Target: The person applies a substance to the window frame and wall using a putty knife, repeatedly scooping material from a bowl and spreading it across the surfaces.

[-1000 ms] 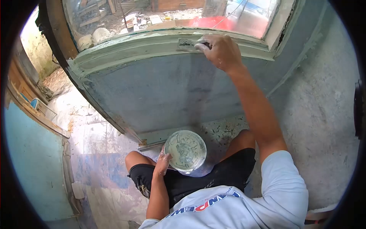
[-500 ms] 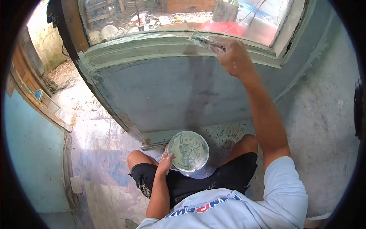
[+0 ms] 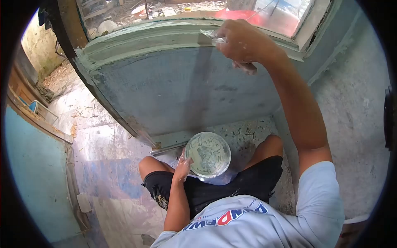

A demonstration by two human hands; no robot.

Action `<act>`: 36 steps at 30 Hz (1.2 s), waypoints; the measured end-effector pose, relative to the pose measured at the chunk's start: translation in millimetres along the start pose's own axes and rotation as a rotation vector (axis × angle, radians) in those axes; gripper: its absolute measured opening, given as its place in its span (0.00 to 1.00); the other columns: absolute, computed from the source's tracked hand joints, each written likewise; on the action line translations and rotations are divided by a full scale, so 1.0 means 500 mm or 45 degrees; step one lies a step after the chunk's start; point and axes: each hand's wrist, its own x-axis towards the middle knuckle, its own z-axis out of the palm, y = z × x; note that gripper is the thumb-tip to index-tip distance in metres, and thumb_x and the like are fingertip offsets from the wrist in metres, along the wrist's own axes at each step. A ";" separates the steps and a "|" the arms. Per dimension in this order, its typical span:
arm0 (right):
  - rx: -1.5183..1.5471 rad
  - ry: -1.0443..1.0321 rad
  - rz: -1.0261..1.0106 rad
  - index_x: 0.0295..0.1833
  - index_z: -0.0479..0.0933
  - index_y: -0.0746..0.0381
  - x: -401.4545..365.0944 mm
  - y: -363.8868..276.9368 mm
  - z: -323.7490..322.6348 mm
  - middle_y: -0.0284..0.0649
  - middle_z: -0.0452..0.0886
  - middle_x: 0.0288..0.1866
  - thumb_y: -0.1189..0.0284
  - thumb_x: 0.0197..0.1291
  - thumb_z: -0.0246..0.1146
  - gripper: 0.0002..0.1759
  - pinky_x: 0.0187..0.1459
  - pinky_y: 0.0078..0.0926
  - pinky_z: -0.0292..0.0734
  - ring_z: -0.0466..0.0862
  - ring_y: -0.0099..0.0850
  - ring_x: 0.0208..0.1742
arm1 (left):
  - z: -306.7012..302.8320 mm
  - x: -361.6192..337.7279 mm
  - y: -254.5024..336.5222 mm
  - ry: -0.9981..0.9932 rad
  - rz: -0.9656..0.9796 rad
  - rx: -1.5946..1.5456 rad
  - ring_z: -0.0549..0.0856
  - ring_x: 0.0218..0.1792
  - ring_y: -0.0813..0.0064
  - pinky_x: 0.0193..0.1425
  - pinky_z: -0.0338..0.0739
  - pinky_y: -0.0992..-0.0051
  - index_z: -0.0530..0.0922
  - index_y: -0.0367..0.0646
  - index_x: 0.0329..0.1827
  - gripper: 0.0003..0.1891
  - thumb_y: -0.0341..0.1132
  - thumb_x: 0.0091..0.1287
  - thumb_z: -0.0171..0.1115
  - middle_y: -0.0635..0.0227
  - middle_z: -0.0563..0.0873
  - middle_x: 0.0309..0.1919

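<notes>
My right hand (image 3: 241, 40) is closed around a small flat tool (image 3: 211, 36) coated in pale green paste. Its tip lies over the window sill (image 3: 157, 43), which is streaked with the same pale green; whether the tool is a brush or a putty knife I cannot tell. Between my knees stands a round bucket (image 3: 219, 170) holding pale green paste (image 3: 206, 153) with darker streaks. My left hand (image 3: 182, 167) grips the bucket's left side, thumb over the rim and fingers hidden behind the wall. Both hands are smeared with paste.
Above the sill is a window pane (image 3: 182, 9) in a pale frame. A blue-grey wall panel (image 3: 165, 91) drops below it to the paint-spattered floor (image 3: 111, 144). A doorway opens at the left, beside a light blue wall (image 3: 37, 165). A grey wall (image 3: 351, 136) rises on the right.
My right hand has turned over at the sill, knuckles now upward, and the tool has moved slightly left. My left hand stays on the bucket. The whole view has shifted a little.
</notes>
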 end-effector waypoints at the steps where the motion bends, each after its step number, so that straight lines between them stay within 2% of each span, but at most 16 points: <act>1: -0.109 -0.039 0.037 0.39 0.80 0.72 0.004 -0.013 -0.002 0.52 0.83 0.24 0.74 0.56 0.54 0.13 0.40 0.41 0.82 0.87 0.44 0.30 | 0.005 -0.010 0.021 -0.005 -0.031 0.025 0.72 0.67 0.62 0.70 0.62 0.75 0.52 0.36 0.81 0.43 0.29 0.57 0.50 0.53 0.72 0.69; 3: -0.229 -0.083 0.083 0.39 0.81 0.72 0.013 -0.003 0.002 0.54 0.83 0.25 0.75 0.56 0.54 0.13 0.41 0.42 0.82 0.87 0.46 0.31 | 0.007 -0.009 0.023 -0.023 -0.066 0.042 0.71 0.67 0.62 0.71 0.62 0.75 0.53 0.36 0.81 0.43 0.30 0.56 0.50 0.53 0.72 0.68; 5: -0.349 0.011 -0.057 0.36 0.81 0.73 0.030 0.049 0.017 0.56 0.83 0.27 0.74 0.55 0.55 0.13 0.41 0.45 0.81 0.86 0.50 0.33 | 0.002 0.001 -0.001 -0.017 -0.063 -0.045 0.71 0.67 0.62 0.71 0.62 0.75 0.55 0.37 0.80 0.42 0.30 0.56 0.50 0.53 0.73 0.68; 9: -0.326 0.037 -0.072 0.32 0.80 0.74 0.028 0.014 0.002 0.56 0.83 0.26 0.73 0.54 0.55 0.13 0.41 0.46 0.81 0.86 0.50 0.32 | 0.002 -0.003 0.021 -0.136 -0.025 -0.035 0.71 0.67 0.63 0.71 0.62 0.74 0.57 0.38 0.79 0.41 0.30 0.56 0.50 0.54 0.73 0.68; 11: -0.373 -0.100 -0.114 0.30 0.80 0.73 0.030 -0.050 0.006 0.56 0.82 0.23 0.73 0.53 0.55 0.13 0.40 0.46 0.81 0.85 0.50 0.30 | 0.007 -0.004 0.023 -0.134 -0.078 -0.033 0.71 0.67 0.63 0.71 0.61 0.74 0.57 0.37 0.79 0.41 0.30 0.56 0.50 0.54 0.73 0.68; 13: -0.292 -0.100 0.029 0.26 0.79 0.72 0.025 -0.065 0.012 0.55 0.81 0.20 0.74 0.52 0.55 0.13 0.38 0.45 0.81 0.85 0.49 0.29 | 0.009 -0.001 0.022 -0.136 -0.077 0.015 0.71 0.67 0.63 0.71 0.61 0.74 0.57 0.38 0.79 0.41 0.30 0.56 0.50 0.54 0.73 0.68; 15: -0.303 -0.165 -0.034 0.36 0.80 0.72 0.049 -0.022 0.021 0.44 0.75 0.10 0.74 0.61 0.51 0.14 0.29 0.36 0.80 0.79 0.35 0.12 | 0.008 0.005 0.016 -0.135 -0.080 0.002 0.71 0.67 0.62 0.72 0.61 0.74 0.56 0.38 0.80 0.42 0.30 0.56 0.50 0.54 0.73 0.68; 19: -0.347 -0.171 0.057 0.31 0.79 0.71 0.048 -0.028 -0.015 0.44 0.75 0.10 0.75 0.59 0.50 0.13 0.27 0.37 0.79 0.79 0.34 0.11 | 0.004 0.009 0.015 -0.169 -0.081 -0.039 0.71 0.67 0.62 0.72 0.61 0.73 0.54 0.37 0.80 0.43 0.30 0.56 0.51 0.54 0.73 0.68; 22: -0.308 -0.122 0.000 0.30 0.78 0.71 0.049 -0.082 0.019 0.45 0.75 0.10 0.74 0.59 0.51 0.13 0.31 0.40 0.80 0.82 0.38 0.16 | 0.009 0.016 0.007 -0.169 -0.096 -0.085 0.71 0.68 0.62 0.72 0.60 0.73 0.53 0.36 0.80 0.43 0.30 0.55 0.51 0.53 0.73 0.69; 23: -0.359 -0.134 -0.049 0.40 0.80 0.73 0.065 -0.067 0.043 0.48 0.77 0.13 0.74 0.59 0.52 0.15 0.36 0.43 0.81 0.84 0.43 0.21 | 0.007 0.021 0.005 -0.171 -0.107 -0.090 0.71 0.68 0.62 0.73 0.60 0.73 0.53 0.36 0.80 0.43 0.30 0.55 0.51 0.53 0.73 0.69; 26: -0.390 -0.170 0.006 0.44 0.80 0.74 0.054 -0.036 0.026 0.50 0.78 0.15 0.74 0.58 0.52 0.16 0.39 0.45 0.81 0.85 0.48 0.26 | 0.002 0.025 -0.001 -0.159 -0.132 -0.056 0.71 0.69 0.61 0.73 0.60 0.73 0.53 0.36 0.80 0.44 0.30 0.55 0.51 0.53 0.72 0.69; 27: -0.390 0.005 -0.104 0.36 0.79 0.74 0.050 -0.030 0.027 0.51 0.78 0.16 0.74 0.57 0.52 0.14 0.39 0.45 0.81 0.85 0.48 0.26 | 0.000 0.025 -0.003 -0.151 -0.135 -0.006 0.70 0.69 0.60 0.73 0.60 0.73 0.53 0.35 0.80 0.44 0.30 0.55 0.52 0.52 0.72 0.69; 28: -0.391 0.003 -0.102 0.36 0.79 0.74 0.049 -0.025 0.021 0.51 0.78 0.16 0.74 0.57 0.52 0.14 0.39 0.45 0.81 0.85 0.48 0.26 | -0.002 0.029 -0.008 -0.174 -0.104 -0.021 0.70 0.69 0.60 0.73 0.59 0.72 0.52 0.35 0.80 0.44 0.30 0.55 0.52 0.51 0.71 0.70; 30: -0.292 -0.075 0.117 0.25 0.79 0.71 0.041 -0.039 0.000 0.51 0.82 0.18 0.74 0.54 0.55 0.12 0.40 0.42 0.83 0.86 0.43 0.25 | -0.007 0.034 -0.005 -0.204 -0.105 -0.049 0.70 0.70 0.59 0.74 0.59 0.73 0.52 0.35 0.80 0.44 0.30 0.55 0.52 0.51 0.71 0.70; 33: -0.410 -0.083 -0.085 0.23 0.79 0.70 0.052 -0.071 0.027 0.51 0.82 0.18 0.73 0.54 0.56 0.13 0.39 0.41 0.83 0.87 0.43 0.27 | 0.002 0.032 0.003 -0.192 -0.137 -0.062 0.69 0.70 0.59 0.74 0.58 0.73 0.51 0.34 0.81 0.44 0.30 0.56 0.52 0.50 0.71 0.70; 36: -0.476 -0.070 -0.019 0.23 0.79 0.70 0.056 -0.015 0.037 0.51 0.81 0.18 0.73 0.53 0.56 0.13 0.40 0.42 0.83 0.87 0.44 0.29 | -0.006 0.041 -0.012 -0.149 -0.173 0.009 0.69 0.70 0.60 0.74 0.59 0.73 0.51 0.35 0.81 0.43 0.30 0.57 0.51 0.51 0.70 0.71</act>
